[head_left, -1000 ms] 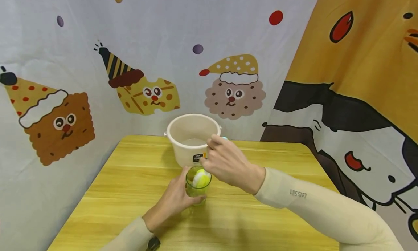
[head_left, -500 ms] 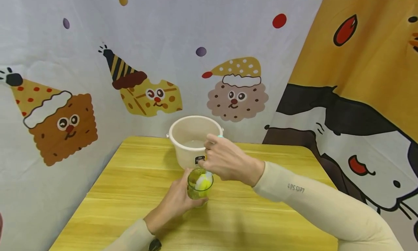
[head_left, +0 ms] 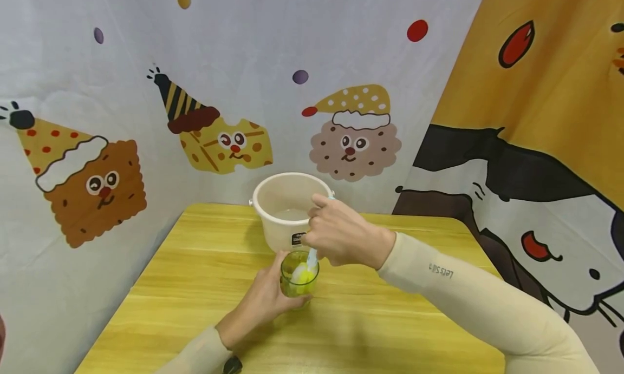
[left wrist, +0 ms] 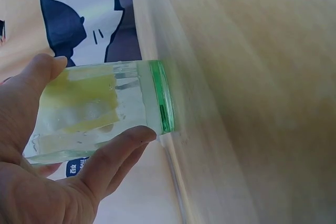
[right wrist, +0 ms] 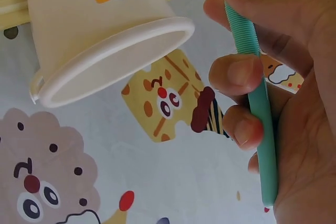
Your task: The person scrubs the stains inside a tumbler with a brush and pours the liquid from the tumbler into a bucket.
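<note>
My left hand (head_left: 263, 297) grips a green-tinted drinking glass (head_left: 291, 292) from the side, over the table. In the left wrist view, thumb and fingers lie around the glass (left wrist: 131, 98), whose thick green base points right. A sponge brush head (head_left: 303, 276), white and yellow, sits inside the glass; its yellow sponge shows through the wall. Above the rim, my right hand (head_left: 342, 233) holds the brush by its handle. The right wrist view shows this teal handle (right wrist: 262, 129), ribbed near one end, with fingers curled round it. The brush head is outside that view.
Just behind the glass stands a cream plastic bucket (head_left: 278, 230) with a dark label. The wood-pattern table (head_left: 390, 320) extends to both sides. A curtain (head_left: 234, 65) printed with cartoon figures hangs behind. A small dark object (head_left: 232, 365) shows near the left sleeve.
The right hand has risen slightly, so more of the brush's pale neck shows above the rim. The left hand keeps its grip on the glass. The head view has shifted a little.
</note>
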Demonstrator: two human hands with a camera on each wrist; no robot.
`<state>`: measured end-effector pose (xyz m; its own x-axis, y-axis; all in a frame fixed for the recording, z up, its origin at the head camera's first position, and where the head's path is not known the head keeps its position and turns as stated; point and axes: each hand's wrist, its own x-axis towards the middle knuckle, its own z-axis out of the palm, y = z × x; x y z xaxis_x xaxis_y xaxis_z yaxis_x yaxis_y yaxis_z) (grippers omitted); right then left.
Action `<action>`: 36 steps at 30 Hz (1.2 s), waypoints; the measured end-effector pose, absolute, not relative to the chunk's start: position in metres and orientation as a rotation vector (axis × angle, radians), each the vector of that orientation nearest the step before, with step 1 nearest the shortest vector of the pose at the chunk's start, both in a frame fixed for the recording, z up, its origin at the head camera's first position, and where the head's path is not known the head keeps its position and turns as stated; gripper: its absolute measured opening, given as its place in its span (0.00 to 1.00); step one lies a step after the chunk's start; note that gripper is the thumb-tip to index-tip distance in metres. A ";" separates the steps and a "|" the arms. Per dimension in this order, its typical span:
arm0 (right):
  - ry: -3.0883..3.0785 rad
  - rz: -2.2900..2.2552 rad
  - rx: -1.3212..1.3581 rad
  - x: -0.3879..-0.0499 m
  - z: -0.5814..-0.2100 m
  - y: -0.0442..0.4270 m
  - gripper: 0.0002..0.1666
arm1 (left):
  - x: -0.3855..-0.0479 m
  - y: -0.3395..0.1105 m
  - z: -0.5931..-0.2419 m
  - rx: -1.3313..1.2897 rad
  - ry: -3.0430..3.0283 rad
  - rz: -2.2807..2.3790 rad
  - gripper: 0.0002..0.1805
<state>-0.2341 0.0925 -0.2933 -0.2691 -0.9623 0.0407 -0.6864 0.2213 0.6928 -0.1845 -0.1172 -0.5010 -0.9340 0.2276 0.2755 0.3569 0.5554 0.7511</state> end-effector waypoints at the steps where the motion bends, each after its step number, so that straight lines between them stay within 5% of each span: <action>1: -2.043 -0.769 1.521 -0.234 -0.294 0.093 0.17 | -0.184 -0.117 -0.501 -0.495 -2.642 -1.327 0.57; 27: -2.250 -0.385 1.470 -0.238 -0.316 0.113 0.20 | -0.184 -0.115 -0.503 -0.475 -2.638 -1.350 0.57; 36: -2.197 -0.377 1.395 -0.235 -0.323 0.117 0.29 | -0.183 -0.115 -0.502 -0.469 -2.637 -1.350 0.57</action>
